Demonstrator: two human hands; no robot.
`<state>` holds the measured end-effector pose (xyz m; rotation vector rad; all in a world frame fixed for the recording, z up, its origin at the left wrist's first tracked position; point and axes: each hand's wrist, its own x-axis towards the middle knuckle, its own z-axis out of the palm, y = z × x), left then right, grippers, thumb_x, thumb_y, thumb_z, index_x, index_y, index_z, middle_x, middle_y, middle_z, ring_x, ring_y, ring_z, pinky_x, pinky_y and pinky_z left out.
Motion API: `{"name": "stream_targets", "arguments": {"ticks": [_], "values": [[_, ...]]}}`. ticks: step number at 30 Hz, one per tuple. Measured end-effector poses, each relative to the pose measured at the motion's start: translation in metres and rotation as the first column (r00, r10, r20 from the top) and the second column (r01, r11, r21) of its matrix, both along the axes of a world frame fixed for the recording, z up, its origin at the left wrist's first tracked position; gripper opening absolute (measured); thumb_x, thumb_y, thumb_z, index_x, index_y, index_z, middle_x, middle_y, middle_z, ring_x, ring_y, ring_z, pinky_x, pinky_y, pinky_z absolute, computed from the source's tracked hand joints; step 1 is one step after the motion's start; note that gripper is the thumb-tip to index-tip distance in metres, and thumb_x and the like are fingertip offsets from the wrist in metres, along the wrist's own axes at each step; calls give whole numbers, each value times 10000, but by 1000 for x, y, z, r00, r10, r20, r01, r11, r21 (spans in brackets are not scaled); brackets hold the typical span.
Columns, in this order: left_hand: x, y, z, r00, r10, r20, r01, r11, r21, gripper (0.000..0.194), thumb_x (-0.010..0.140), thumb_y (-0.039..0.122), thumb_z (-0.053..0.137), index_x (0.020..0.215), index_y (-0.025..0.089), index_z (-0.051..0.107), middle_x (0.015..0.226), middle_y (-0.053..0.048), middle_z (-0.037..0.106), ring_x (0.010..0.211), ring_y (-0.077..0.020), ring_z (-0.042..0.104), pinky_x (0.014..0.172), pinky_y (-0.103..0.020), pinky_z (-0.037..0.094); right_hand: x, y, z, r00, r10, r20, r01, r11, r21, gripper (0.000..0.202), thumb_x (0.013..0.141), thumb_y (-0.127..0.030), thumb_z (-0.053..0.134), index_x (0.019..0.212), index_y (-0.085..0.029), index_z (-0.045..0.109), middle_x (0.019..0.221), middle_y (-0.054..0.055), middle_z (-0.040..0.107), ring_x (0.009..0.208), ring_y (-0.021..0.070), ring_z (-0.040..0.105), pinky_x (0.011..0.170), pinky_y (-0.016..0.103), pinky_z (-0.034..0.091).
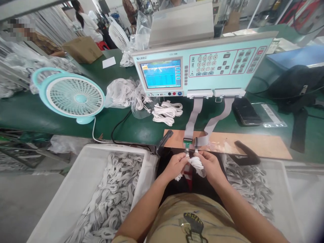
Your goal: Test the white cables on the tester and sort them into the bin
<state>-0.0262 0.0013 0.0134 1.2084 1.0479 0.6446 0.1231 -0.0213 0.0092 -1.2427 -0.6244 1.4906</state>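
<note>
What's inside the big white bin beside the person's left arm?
The white bin holds heaped, coiled pale cables; the top layer hides whatever lies beneath.

Left hand (176, 165): pinching white plug (187, 154)
Right hand (210, 164): holding coiled white cable (196, 163)
Tester (202, 81): I see its screen (162, 75) lit blue

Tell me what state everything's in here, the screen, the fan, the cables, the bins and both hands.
Tester screen: lit, blue display
Fan: standing upright; spinning or not, cannot tell
Ribbon cables: attached to the tester
White cables on table: coiled
Left bin: holding many coiled cables
Right bin: also holding cables
Left hand: pinching a cable end
Right hand: closed at a coiled cable
</note>
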Motion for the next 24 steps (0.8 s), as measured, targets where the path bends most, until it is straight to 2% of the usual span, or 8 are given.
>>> {"name": "stream_targets", "arguments": {"ticks": [4, 9, 16, 20, 24], "values": [[2, 2, -1, 996, 88, -6, -88, 996, 32, 270, 785, 383, 504, 649, 153, 548, 432, 59, 410, 369, -64, 371, 386, -180, 266, -4, 1, 5, 997, -64, -47, 62, 996, -57, 348, 591, -442, 774, 697, -141, 635, 584, 15, 590, 459, 120, 451, 444, 221, 352], [10, 0, -11, 974, 223, 25, -224, 973, 59, 251, 764, 330, 495, 601, 145, 541, 493, 40, 438, 416, -64, 383, 416, -185, 282, -3, 1, 6, 998, -60, -32, 58, 997, -57, 342, 586, -432, 782, 710, -141, 651, 627, 30, 616, 492, 132, 480, 471, 228, 373], [23, -7, -14, 909, 396, 129, -392, 918, -60, 303, 740, 355, 538, 530, 158, 445, 428, 67, 366, 364, -48, 331, 390, -181, 265, 0, 0, 1, 1000, -28, -8, 28, 1000, 0, 345, 629, -461, 758, 707, -147, 638, 647, 25, 616, 543, 146, 504, 525, 239, 398], [24, -10, -13, 910, 391, 136, -384, 920, -77, 351, 745, 454, 558, 586, 149, 486, 430, 68, 372, 361, -45, 326, 384, -179, 265, -2, 0, 3, 1000, -9, 12, 9, 1000, -5, 380, 637, -496, 742, 746, -145, 648, 682, 45, 632, 578, 177, 535, 541, 263, 420], [22, -10, -16, 922, 371, 111, -371, 928, -19, 390, 741, 507, 559, 621, 138, 524, 458, 59, 398, 380, -47, 352, 396, -177, 280, -3, 0, 2, 1000, -1, -10, 1, 1000, 4, 371, 643, -472, 751, 797, -147, 663, 710, 48, 642, 620, 190, 553, 571, 269, 433]]}}
